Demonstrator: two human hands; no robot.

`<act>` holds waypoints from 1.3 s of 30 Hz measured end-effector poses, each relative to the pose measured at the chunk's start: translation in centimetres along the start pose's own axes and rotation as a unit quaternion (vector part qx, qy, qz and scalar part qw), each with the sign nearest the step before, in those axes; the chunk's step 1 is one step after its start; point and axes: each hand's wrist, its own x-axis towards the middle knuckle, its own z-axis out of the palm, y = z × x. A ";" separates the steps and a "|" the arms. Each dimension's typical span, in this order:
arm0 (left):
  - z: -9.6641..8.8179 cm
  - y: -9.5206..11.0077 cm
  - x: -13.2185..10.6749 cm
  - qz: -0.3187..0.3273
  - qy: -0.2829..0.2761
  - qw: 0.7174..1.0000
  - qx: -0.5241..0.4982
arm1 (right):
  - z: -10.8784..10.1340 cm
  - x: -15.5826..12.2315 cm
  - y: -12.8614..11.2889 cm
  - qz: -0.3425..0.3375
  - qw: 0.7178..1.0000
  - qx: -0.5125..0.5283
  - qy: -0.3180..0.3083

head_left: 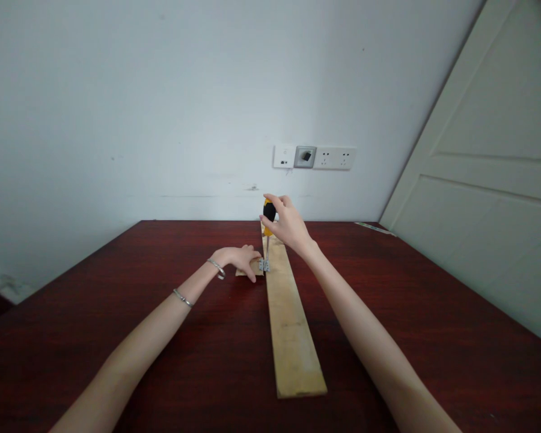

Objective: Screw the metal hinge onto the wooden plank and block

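A yellow and black screwdriver (pixel 269 211) stands upright, gripped at its handle by the fingers of my right hand (pixel 291 224). Its shaft points down to a metal hinge (pixel 264 264), which bridges a short wooden piece (pixel 255 267) and a long wooden board (pixel 293 325). My left hand (pixel 242 260) lies over the short piece, fingers spread, thumb at its near edge, pressing it down beside the hinge. Whether the tip sits in a screw is too small to tell. The long board runs from near the wall towards me.
The dark red wooden table (pixel 184 361) reaches back to a white wall (pixel 139 108). Wall sockets (pixel 333 158) sit above its far edge. A pale panelled door (pixel 491 180) leans in on the right. A thin printed strip (pixel 375 228) lies at the far right edge.
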 end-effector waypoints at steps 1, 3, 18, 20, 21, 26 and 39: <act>0.0 0.0 0.0 0.001 0.000 1.000 0.001 | 0.0 0.0 0.0 0.002 1.000 -0.001 -0.002; 0.0 0.0 0.0 0.002 0.001 1.000 0.002 | 0.0 0.0 0.0 0.008 1.000 -0.001 -0.005; 0.1 -0.3 0.2 0.001 -0.004 1.000 0.001 | 0.5 -0.1 0.0 -0.014 0.999 -0.031 0.025; 0.1 -0.1 0.1 -0.001 -0.003 1.000 0.003 | 0.6 -0.1 0.0 -0.017 0.999 -0.034 0.024; 0.0 -0.1 0.0 0.000 -0.003 1.000 0.003 | 0.6 -0.1 -0.1 -0.017 0.999 -0.035 0.024; -0.1 0.1 -0.2 0.004 -0.001 1.000 0.001 | 0.5 -0.2 -0.2 -0.012 0.998 -0.054 0.026; -0.1 0.1 0.0 0.010 0.000 1.000 0.006 | 0.8 -0.1 -0.1 -0.019 0.997 -0.051 0.049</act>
